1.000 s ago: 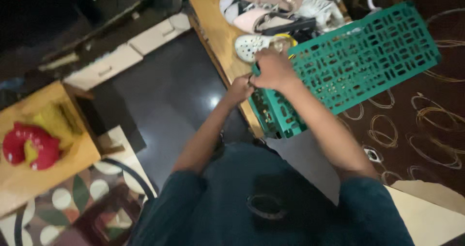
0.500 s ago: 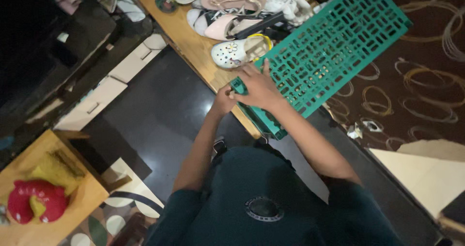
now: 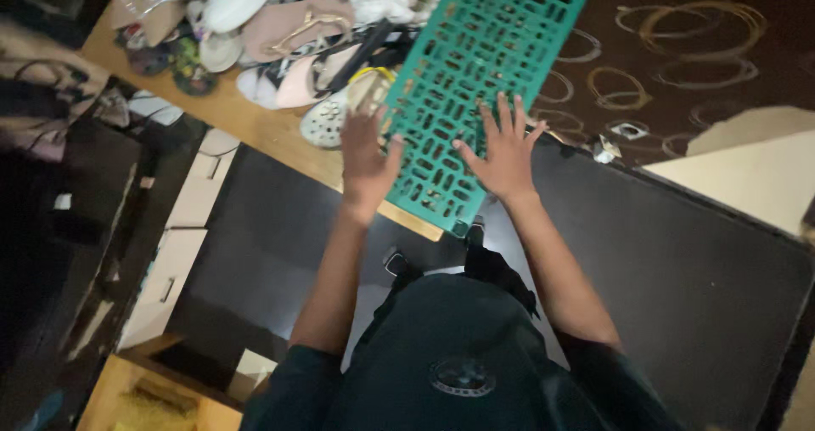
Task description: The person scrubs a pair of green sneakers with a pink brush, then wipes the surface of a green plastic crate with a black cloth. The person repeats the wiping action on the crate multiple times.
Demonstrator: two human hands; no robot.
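A long green plastic panel (image 3: 501,32) full of slots lies slanted, its near end over the edge of a wooden surface (image 3: 255,129). My right hand (image 3: 505,151) rests flat on the panel's near end, fingers spread. At the panel's left edge is my left hand (image 3: 367,163), fingers up and apart, thumb touching the edge. Neither hand closes around anything. Just beyond my left hand lies a white perforated clog (image 3: 327,121).
A heap of sandals and shoes (image 3: 289,32) covers the wooden surface at the top left. A brown carpet with ring patterns (image 3: 679,49) lies at the top right, with a beige board (image 3: 747,168) beside it. White drawers (image 3: 187,227) stand at the left over dark floor (image 3: 679,253).
Both hands have let go of the panel's near corner and now lie spread at its end. The camera view has shifted, so the panel sits higher and more upright in the frame.
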